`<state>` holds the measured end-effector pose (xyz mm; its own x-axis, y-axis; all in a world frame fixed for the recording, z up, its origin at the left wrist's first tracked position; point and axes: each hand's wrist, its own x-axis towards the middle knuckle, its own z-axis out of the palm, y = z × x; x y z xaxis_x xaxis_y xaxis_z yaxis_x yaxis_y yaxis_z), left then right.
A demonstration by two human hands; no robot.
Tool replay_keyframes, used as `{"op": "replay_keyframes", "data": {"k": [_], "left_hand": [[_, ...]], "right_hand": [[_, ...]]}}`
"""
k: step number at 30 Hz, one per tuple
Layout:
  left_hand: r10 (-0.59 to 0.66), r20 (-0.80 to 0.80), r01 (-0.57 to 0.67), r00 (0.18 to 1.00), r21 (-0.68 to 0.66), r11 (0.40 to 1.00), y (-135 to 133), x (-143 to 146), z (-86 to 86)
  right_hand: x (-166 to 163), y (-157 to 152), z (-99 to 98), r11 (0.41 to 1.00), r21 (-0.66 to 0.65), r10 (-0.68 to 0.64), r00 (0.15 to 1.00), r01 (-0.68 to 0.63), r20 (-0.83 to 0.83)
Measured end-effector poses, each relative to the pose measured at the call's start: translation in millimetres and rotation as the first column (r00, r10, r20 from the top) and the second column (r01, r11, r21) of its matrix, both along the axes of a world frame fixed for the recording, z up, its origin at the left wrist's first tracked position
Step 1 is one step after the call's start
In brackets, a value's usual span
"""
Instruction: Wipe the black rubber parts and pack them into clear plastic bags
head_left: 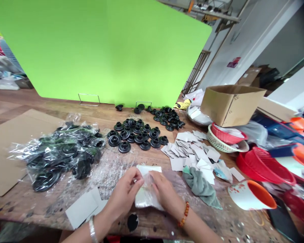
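Note:
A small stack of clear plastic bags [143, 199] lies near the front edge of the table. My left hand [124, 190] pinches thin plastic at the stack's left side, thumb and fingertips together. From the right, my right hand [164, 190] has its fingers curled on the same plastic, and its fingertips are partly hidden. Pale square cards [82, 207] lie left of my left hand. Beyond my hands stand several black round stepped parts [124, 146]. Further left is a heap of black parts wrapped in clear plastic [66, 148].
A pile of pale cards [190, 148] and a grey-green cloth [201, 187] lie to the right. Beyond them are an orange-lined white cup [252, 195], red baskets [263, 165] and a cardboard box [230, 104]. A green board [103, 50] stands behind; flat cardboard [5, 158] lies left.

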<state>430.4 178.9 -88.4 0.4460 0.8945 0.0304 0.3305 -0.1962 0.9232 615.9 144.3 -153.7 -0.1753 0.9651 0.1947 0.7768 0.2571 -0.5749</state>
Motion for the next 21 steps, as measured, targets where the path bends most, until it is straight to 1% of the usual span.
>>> {"op": "replay_keyframes", "data": {"k": [1,3,5,7,10,11,12,14,15,16,17,18,19,20,21], "left_hand": [[0.019,0.092,-0.015,0.996,-0.051,0.999,-1.6,-5.5,6.8],[0.090,0.219,-0.061,0.971,-0.133,0.989,-3.4,-16.7,16.8],[0.139,0.269,-0.095,0.953,-0.171,0.981,-4.5,-25.4,19.2],[0.110,0.220,-0.069,0.969,-0.184,0.981,-6.5,-29.4,13.8],[-0.009,0.086,0.028,0.996,-0.220,0.975,-10.1,-27.6,2.4],[-0.023,0.085,0.043,0.996,-0.237,0.971,-10.4,-26.2,1.2],[-0.010,0.121,0.041,0.993,-0.250,0.967,-9.7,-25.2,2.6],[0.095,0.261,-0.031,0.961,-0.238,0.971,-5.3,-25.6,12.9],[0.177,0.347,-0.106,0.921,-0.212,0.971,-1.6,-27.4,20.8],[0.265,0.433,-0.205,0.862,-0.180,0.962,2.7,-30.1,29.5],[0.344,0.504,-0.309,0.793,-0.154,0.939,7.3,-33.5,37.9],[0.406,0.549,-0.398,0.731,-0.141,0.907,11.8,-37.2,45.2],[0.447,0.571,-0.452,0.689,-0.144,0.880,15.7,-41.0,50.6],[0.472,0.567,-0.470,0.675,-0.164,0.867,19.0,-44.5,53.8],[0.485,0.544,-0.456,0.685,-0.199,0.867,21.4,-47.8,54.8]], "right_hand": [[1.9,-0.9,0.3,1.000,0.010,0.005,1.000,-0.005,0.015],[5.6,-2.3,0.5,0.999,0.020,0.034,0.998,-0.035,0.053],[8.8,-3.2,0.1,0.996,0.022,0.080,0.992,-0.083,0.102],[11.2,-3.2,-0.7,0.990,0.033,0.130,0.980,-0.137,0.152],[13.9,-0.6,0.7,0.978,0.041,0.192,0.961,-0.204,0.198],[14.6,0.8,2.4,0.976,0.036,0.205,0.958,-0.217,0.202],[15.1,2.3,4.7,0.974,0.028,0.215,0.956,-0.225,0.202],[15.6,5.1,10.2,0.971,0.010,0.233,0.952,-0.240,0.198],[15.7,6.1,12.7,0.969,0.005,0.241,0.950,-0.247,0.198],[15.8,6.9,14.7,0.966,0.004,0.254,0.946,-0.260,0.200],[16.0,7.4,16.0,0.961,0.006,0.271,0.941,-0.278,0.203],[16.6,7.8,16.7,0.954,0.013,0.290,0.935,-0.298,0.204],[17.6,8.2,16.8,0.947,0.019,0.311,0.928,-0.322,0.206],[19.3,8.6,16.5,0.938,0.021,0.335,0.919,-0.347,0.209],[21.8,9.2,15.9,0.927,0.020,0.362,0.908,-0.374,0.211]]}}
